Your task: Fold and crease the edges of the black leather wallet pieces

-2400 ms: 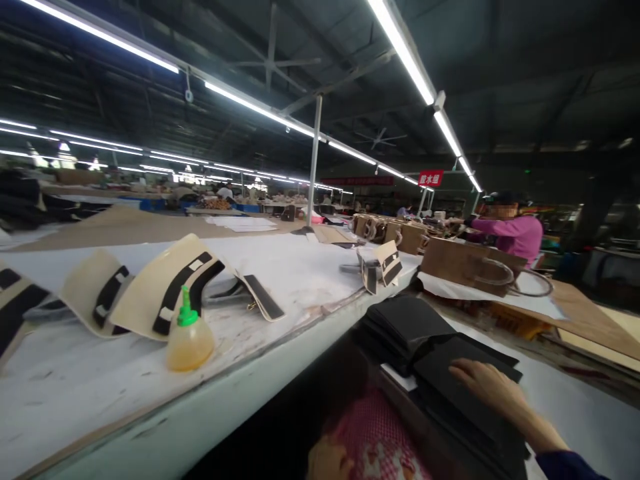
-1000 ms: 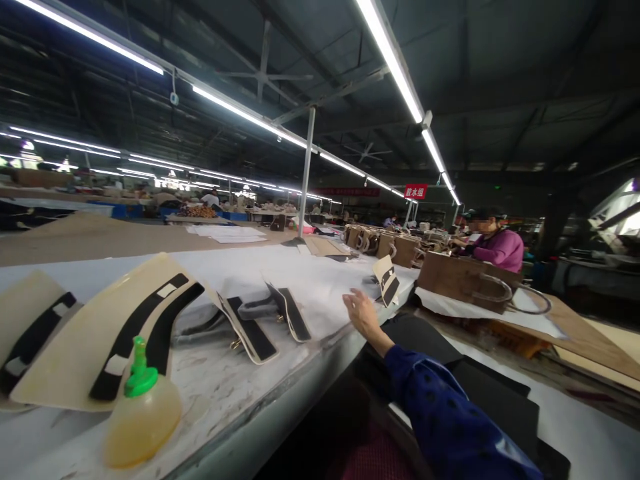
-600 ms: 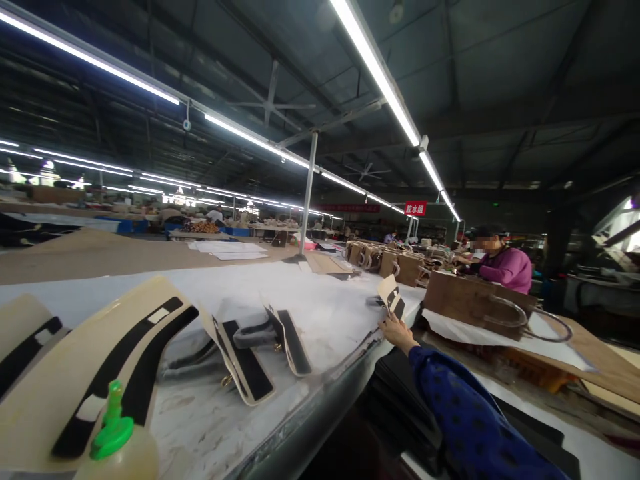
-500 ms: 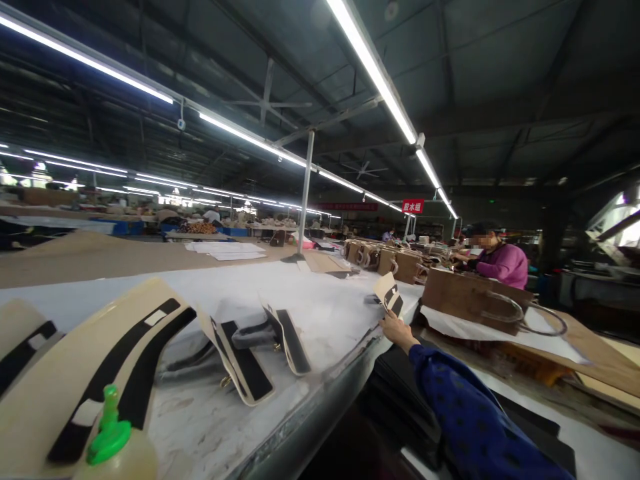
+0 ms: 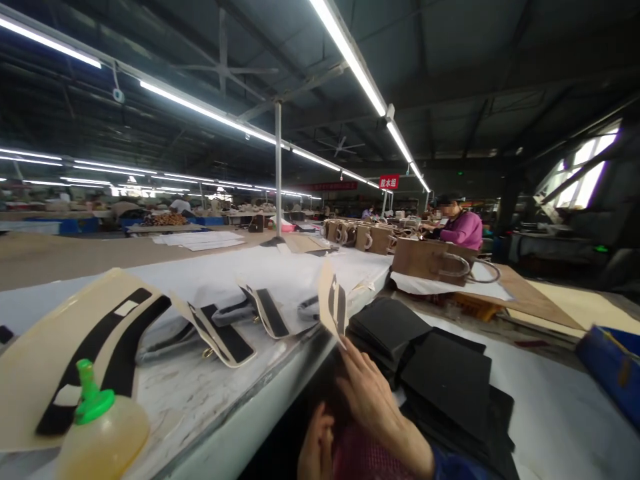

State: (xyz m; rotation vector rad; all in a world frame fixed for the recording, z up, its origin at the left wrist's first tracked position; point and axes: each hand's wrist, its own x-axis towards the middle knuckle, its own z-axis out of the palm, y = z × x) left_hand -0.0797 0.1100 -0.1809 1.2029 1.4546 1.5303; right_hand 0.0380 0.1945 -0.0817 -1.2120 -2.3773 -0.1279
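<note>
My right hand reaches up at the table edge with its fingers stretched out. Its fingertips are at the lower end of a cream bag panel with black strips; whether they touch is unclear. That panel stands tilted at the edge, a grey handle behind it. Below and to the left, my left hand is partly in view, fingers loosely apart and nothing seen in them. More cream panels with black strips and grey handles, such as this one, line the white table. A larger cream panel lies at the left.
A squeeze bottle with a green cap stands at front left. Stacked black sheets lie right of my right hand. Brown bags stand farther back, near a person in a purple top. A blue bin is at far right.
The view has turned right. My right hand has moved from gripping the cream panel's side to its lower end, with fingers straightened. My left hand has come into view.
</note>
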